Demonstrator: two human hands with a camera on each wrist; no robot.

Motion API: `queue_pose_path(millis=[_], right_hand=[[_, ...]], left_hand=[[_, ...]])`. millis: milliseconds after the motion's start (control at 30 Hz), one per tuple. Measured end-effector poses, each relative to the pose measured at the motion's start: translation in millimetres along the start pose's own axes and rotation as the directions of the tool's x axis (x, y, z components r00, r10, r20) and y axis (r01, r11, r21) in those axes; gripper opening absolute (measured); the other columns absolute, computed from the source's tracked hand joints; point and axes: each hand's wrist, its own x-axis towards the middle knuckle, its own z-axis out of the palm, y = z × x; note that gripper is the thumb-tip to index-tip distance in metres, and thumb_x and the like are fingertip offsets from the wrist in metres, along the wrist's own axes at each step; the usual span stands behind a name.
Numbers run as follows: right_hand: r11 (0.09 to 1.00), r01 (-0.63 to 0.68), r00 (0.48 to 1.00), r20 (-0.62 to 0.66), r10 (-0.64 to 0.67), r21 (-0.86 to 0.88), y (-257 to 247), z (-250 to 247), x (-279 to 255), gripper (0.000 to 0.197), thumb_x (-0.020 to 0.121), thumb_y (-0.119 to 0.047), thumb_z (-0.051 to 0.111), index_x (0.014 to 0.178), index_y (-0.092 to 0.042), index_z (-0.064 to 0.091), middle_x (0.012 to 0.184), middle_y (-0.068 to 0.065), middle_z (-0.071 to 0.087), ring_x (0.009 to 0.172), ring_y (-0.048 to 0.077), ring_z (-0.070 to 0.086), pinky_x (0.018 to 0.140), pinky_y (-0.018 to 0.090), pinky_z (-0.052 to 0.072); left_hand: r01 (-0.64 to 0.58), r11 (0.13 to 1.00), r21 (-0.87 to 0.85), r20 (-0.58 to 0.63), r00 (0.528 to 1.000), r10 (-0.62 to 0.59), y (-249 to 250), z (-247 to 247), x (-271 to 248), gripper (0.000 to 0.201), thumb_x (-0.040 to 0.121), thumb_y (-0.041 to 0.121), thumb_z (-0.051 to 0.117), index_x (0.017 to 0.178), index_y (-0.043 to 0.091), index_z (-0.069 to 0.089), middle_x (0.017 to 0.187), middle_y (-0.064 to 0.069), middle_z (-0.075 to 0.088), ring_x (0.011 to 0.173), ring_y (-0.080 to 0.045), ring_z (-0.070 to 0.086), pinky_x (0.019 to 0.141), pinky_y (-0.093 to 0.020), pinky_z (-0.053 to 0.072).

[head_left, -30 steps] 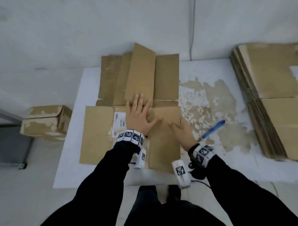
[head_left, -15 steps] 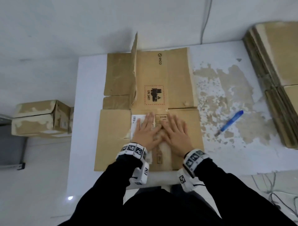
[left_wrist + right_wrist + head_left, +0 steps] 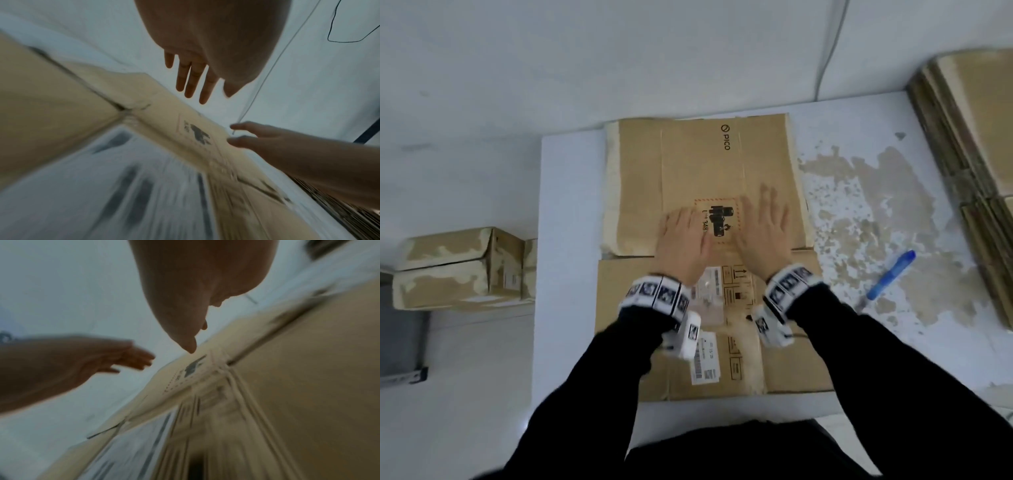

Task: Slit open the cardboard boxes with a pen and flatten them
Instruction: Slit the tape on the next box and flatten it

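Note:
A flattened brown cardboard box (image 3: 702,161) lies spread on the white table (image 3: 571,240), with a PICO logo and a red-bordered battery mark on its far panel. My left hand (image 3: 681,236) and right hand (image 3: 763,226) lie palm down with straight fingers on either side of that mark, holding nothing. In the left wrist view my left hand's fingers (image 3: 193,81) stretch out over the cardboard (image 3: 61,105), and the right hand (image 3: 267,142) comes in from the right. A blue pen (image 3: 890,275) lies loose on the table to the right of the box.
A stack of flattened cardboard (image 3: 976,137) fills the table's right edge. Unopened taped boxes (image 3: 458,267) sit on a lower surface to the left. The tabletop's coating is worn away in a brown patch (image 3: 887,212) around the pen. A cable (image 3: 828,48) runs down the wall.
The upright far flaps have been pushed down flat. Both hands slid away from me, from the near panel onto the far panel, and moved apart. The pen stayed put.

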Motion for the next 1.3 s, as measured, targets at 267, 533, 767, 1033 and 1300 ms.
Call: queue_pose_path(millis=[267, 533, 767, 1033, 1300], right_hand=[[0.998, 0.058, 0.966, 0.252, -0.049, -0.029, 0.5, 31.3, 69.8, 0.058, 0.097, -0.058, 0.012, 0.145, -0.043, -0.015, 0.154, -0.008, -0.028, 0.140, 0.026, -0.028, 0.107, 0.061, -0.015], [0.998, 0.065, 0.947, 0.314, -0.059, -0.008, 1.3, 24.3, 75.6, 0.062, 0.094, -0.062, 0.014, 0.144, -0.043, -0.017, 0.153, -0.008, -0.030, 0.140, 0.025, -0.029, 0.109, 0.061, -0.014], [0.925, -0.342, 0.938, 0.003, 0.347, 0.164, 65.8, 16.5, -8.2, 0.060, 0.098, -0.048, 0.031, 0.151, -0.031, 0.009, 0.159, 0.005, 0.003, 0.146, 0.027, 0.002, 0.117, 0.053, 0.009], [0.681, -0.462, 0.816, -0.029, 0.578, 0.567, 76.5, 12.2, -57.0, 0.046, 0.095, -0.025, 0.047, 0.135, -0.005, 0.037, 0.130, 0.020, 0.049, 0.120, 0.037, 0.046, 0.095, 0.041, 0.038], [0.776, -0.340, 0.897, -0.064, 0.437, 0.531, 104.0, -12.2, -71.0, 0.030, 0.100, -0.017, 0.037, 0.126, -0.003, 0.042, 0.087, 0.014, 0.058, 0.089, 0.034, 0.060, 0.068, 0.031, 0.035]], left_hand=[[-0.057, 0.992, 0.115, 0.316, 0.948, 0.018, -41.1, 39.3, 94.0, 0.065, 0.101, 0.050, 0.011, 0.150, 0.017, -0.016, 0.157, -0.003, -0.025, 0.143, -0.021, -0.025, 0.113, -0.050, -0.016], [-0.062, 0.995, 0.084, 0.284, 0.958, 0.036, -44.7, 33.9, 89.5, 0.061, 0.101, 0.047, 0.012, 0.150, 0.023, -0.015, 0.157, 0.000, -0.025, 0.144, -0.020, -0.024, 0.116, -0.052, -0.011], [0.447, 0.894, -0.034, 0.168, 0.884, -0.436, -84.4, 16.8, -2.4, 0.073, 0.095, 0.059, 0.031, 0.152, 0.028, -0.003, 0.158, -0.005, -0.019, 0.147, -0.022, -0.014, 0.109, -0.066, 0.007], [0.722, 0.306, -0.621, 0.122, 0.474, -0.872, -77.5, 7.6, -50.5, 0.055, 0.081, 0.023, 0.064, 0.125, 0.000, 0.042, 0.131, -0.021, 0.046, 0.121, -0.037, 0.045, 0.089, -0.039, 0.041], [0.586, 0.504, -0.634, 0.036, 0.674, -0.738, -62.5, 23.4, -103.5, 0.035, 0.096, 0.036, 0.051, 0.082, 0.006, 0.041, 0.072, -0.006, 0.047, 0.077, -0.029, 0.051, 0.062, -0.032, 0.030]])
